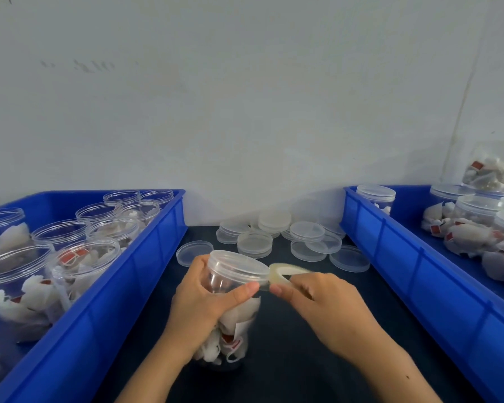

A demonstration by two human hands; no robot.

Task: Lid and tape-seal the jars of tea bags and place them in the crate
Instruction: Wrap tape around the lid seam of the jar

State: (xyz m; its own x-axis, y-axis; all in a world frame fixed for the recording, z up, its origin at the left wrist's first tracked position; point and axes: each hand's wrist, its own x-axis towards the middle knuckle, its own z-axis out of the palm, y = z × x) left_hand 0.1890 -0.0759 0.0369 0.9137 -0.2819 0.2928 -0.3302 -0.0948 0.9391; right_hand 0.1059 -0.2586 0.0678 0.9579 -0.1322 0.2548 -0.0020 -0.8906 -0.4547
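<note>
Room: a narrow strip of dark desk [288, 330] runs between two blue plastic crates [122, 286] [419, 271].
Hands: left hand [198, 303] grips a clear lidded tea-bag jar [233, 286]; right hand [323, 306] pinches a clear tape roll [288, 271] beside its lid.
Behind: loose clear lids [277, 237] crowd the far desk.

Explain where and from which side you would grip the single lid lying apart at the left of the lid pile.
Grip the lone lid across its thin rim, coming straight down from above. It lies flat on the dark table, apart from the lid pile, so opposite edges look free; the left crate likely crowds a sideways approach.
</note>
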